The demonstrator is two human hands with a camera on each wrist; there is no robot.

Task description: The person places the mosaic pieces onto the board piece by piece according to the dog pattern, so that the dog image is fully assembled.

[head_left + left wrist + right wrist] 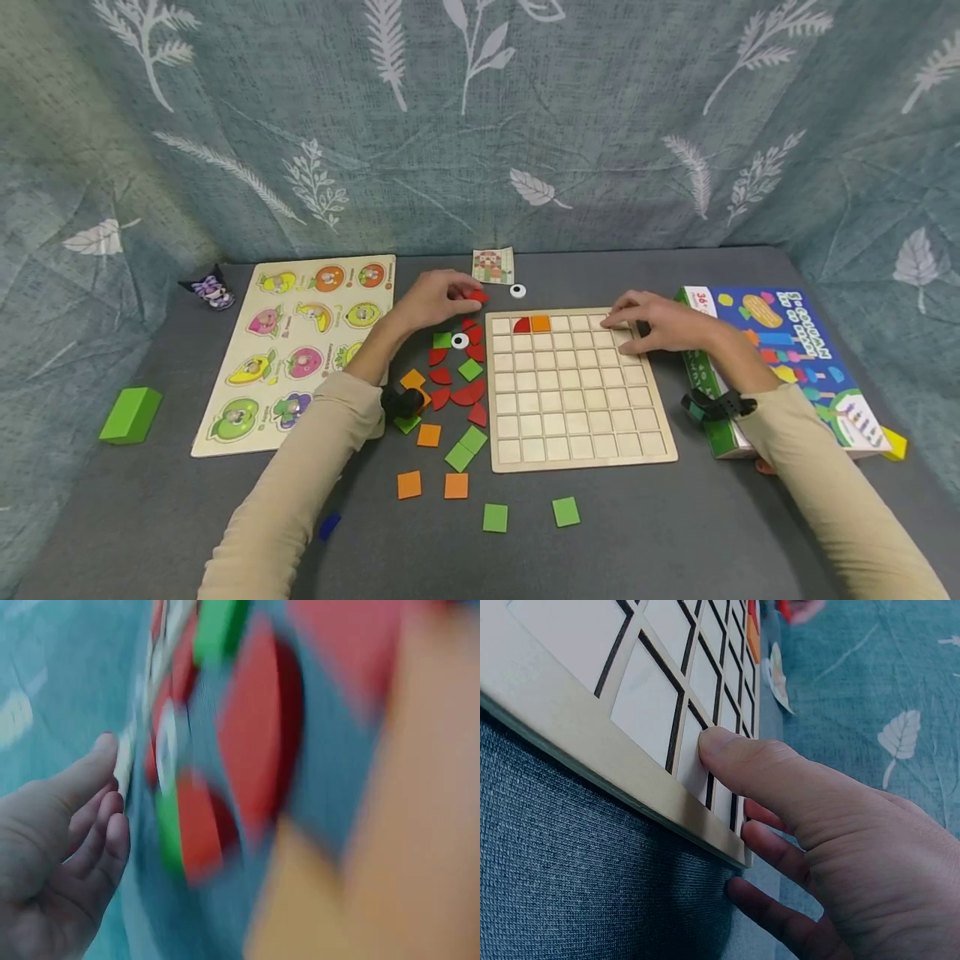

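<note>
Beyond the upper left corner of the wooden grid board (588,403), my left hand (435,298) pinches a red quarter-circle tile (477,295) between thumb and fingers. In the left wrist view that hand (67,840) hides the tile. My right hand (663,321) rests at the board's upper right corner; the right wrist view has its thumb (739,754) on the grid and the other fingers by the edge. In the top row sit a red quarter-circle tile (522,326) and an orange square tile (540,323).
Loose red, green and orange tiles (429,435) lie left of and below the board. A picture card (492,267) and a white eye-like disc (517,291) are behind it. The fruit puzzle board (262,329) stands left, a toy box (795,358) right.
</note>
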